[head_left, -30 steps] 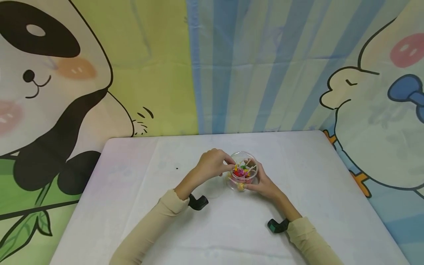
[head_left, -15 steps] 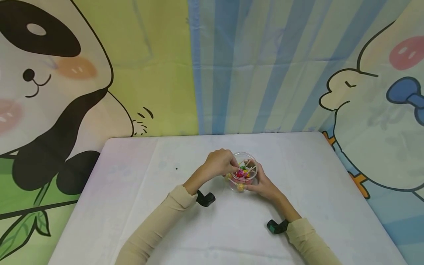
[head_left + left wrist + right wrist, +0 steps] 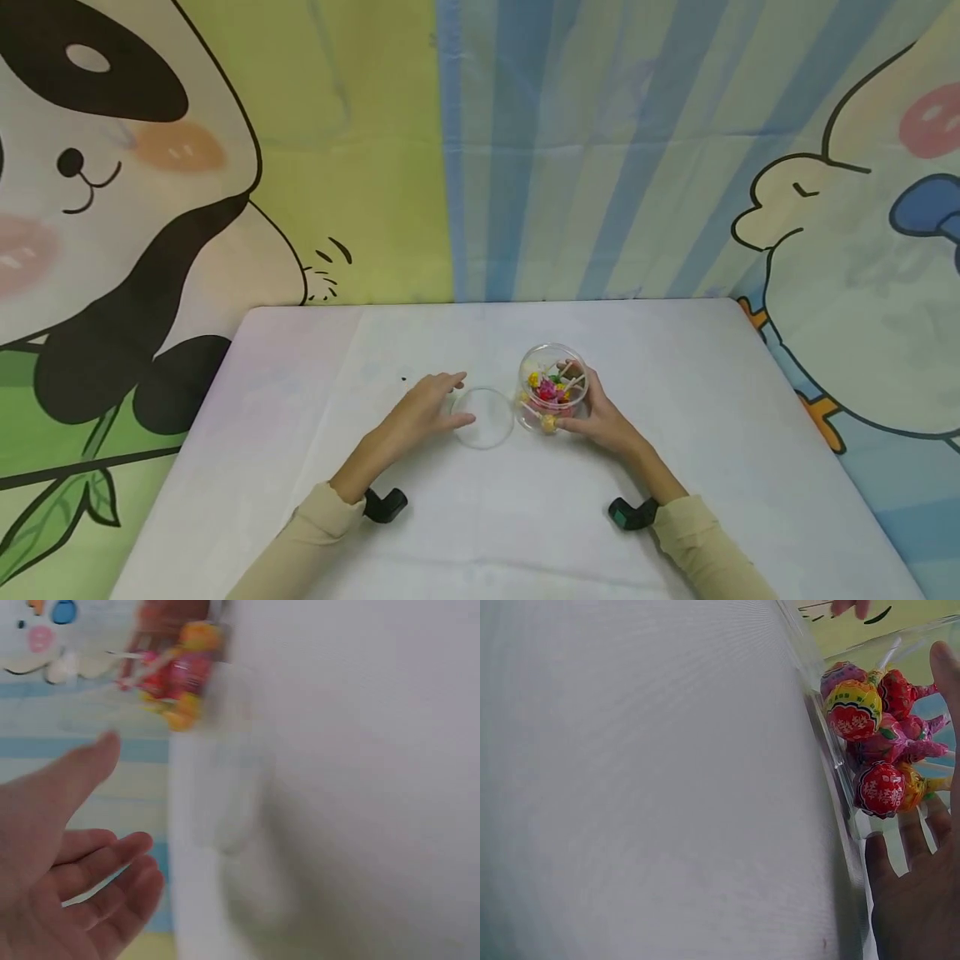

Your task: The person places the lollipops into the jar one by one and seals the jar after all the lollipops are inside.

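A clear round jar (image 3: pixel 527 417) stands on the white table with several wrapped lollipops (image 3: pixel 551 390) inside. My right hand (image 3: pixel 602 423) grips its right side, thumb in front and fingers behind. Red, yellow and pink wrappers of the lollipops (image 3: pixel 880 789) show through the wall in the right wrist view. Left of the jar, a clear round lid (image 3: pixel 486 442) lies flat on the table. My left hand (image 3: pixel 422 410) is at the lid's left edge, fingers and thumb spread, holding nothing; whether it touches the lid I cannot tell. The left wrist view is blurred around the lid.
The white table (image 3: pixel 480 517) ends at a far edge against a printed curtain (image 3: pixel 570 167). A small dark speck (image 3: pixel 403 379) lies left of the left hand. Black wrist cameras (image 3: pixel 386 505) sit below both hands.
My left hand has drawn out of the jar's mouth and moved left and nearer, its fingers spreading, beside the lid. The right hand keeps holding the jar in place.
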Tool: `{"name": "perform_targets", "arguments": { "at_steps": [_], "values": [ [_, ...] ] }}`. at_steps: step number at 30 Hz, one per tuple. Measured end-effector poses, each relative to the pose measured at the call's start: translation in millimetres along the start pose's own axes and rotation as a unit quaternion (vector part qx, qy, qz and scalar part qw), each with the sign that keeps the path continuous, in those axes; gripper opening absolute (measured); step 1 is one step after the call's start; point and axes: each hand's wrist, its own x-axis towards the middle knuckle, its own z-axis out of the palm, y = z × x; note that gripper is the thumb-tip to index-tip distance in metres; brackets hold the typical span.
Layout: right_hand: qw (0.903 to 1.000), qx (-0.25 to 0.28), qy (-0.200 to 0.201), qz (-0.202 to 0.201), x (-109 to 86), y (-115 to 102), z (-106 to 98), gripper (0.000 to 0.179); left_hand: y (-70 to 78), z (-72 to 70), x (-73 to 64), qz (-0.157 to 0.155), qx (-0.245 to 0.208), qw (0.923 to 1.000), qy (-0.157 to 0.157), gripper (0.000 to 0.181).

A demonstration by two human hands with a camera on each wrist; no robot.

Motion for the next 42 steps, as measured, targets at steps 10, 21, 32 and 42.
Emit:
{"name": "perform_targets", "arguments": {
  "at_steps": [10, 21, 32, 42],
  "values": [
    [0.9999, 0.009, 0.000, -0.008, -0.2, -1, -1, 0.096, -29.5, 26.4, 8.7, 0.029, 0.066, 0.9917, -0.107, 0.108],
    [0.9999, 0.004, 0.001, -0.010, -0.9, -1, -1, 0.096, -27.8, 25.8, 16.4, 0.035, 0.045, 0.9926, -0.107, 0.102],
    [0.9998, 0.011, 0.004, -0.013, -2.4, -2, -4, 0.096, -42.6, 31.3, 29.6, 0.056, -0.188, 0.9782, -0.068, 0.094],
    [1.0000, -0.001, 0.007, 0.005, -1.7, -1, 1, 0.097, -34.9, 45.1, 42.6, 0.003, -0.415, 0.9023, -0.116, 0.090]
  ]
}}
